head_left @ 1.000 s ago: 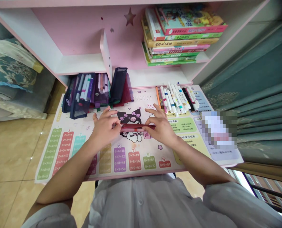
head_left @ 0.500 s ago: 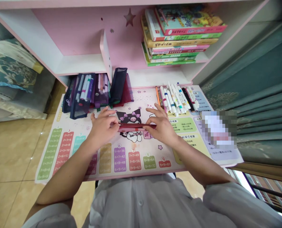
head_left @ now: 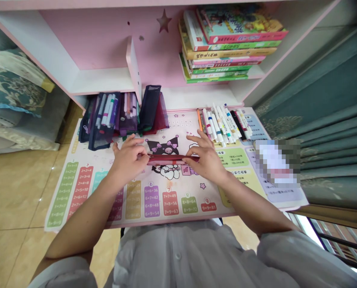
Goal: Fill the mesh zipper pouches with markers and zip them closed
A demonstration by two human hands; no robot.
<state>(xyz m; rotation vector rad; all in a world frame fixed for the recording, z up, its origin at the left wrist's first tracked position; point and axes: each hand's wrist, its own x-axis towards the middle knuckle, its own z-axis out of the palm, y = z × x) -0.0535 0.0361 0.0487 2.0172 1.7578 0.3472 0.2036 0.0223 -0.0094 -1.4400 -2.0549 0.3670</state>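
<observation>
At centre of the printed desk mat [head_left: 166, 200], left hand [head_left: 127, 161] and right hand [head_left: 207, 161] each pinch one end of a red pouch [head_left: 170, 159]; markers [head_left: 223, 124] at 1 o'clock, mesh cases [head_left: 118, 114] at 11, curtain [head_left: 331, 120] at 3, floor [head_left: 13, 192] at 9.

Pouch [head_left: 166, 159] on mat [head_left: 178, 188], pens [head_left: 223, 124] behind right, cases [head_left: 118, 114] behind left

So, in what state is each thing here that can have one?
red pouch, held at both ends, zip state unclear.
left hand, pinching the pouch's left end.
right hand, pinching its right end.
pen pouches, standing, holding pens.
markers, lying loose in a row.
books, closed, stacked flat.
</observation>
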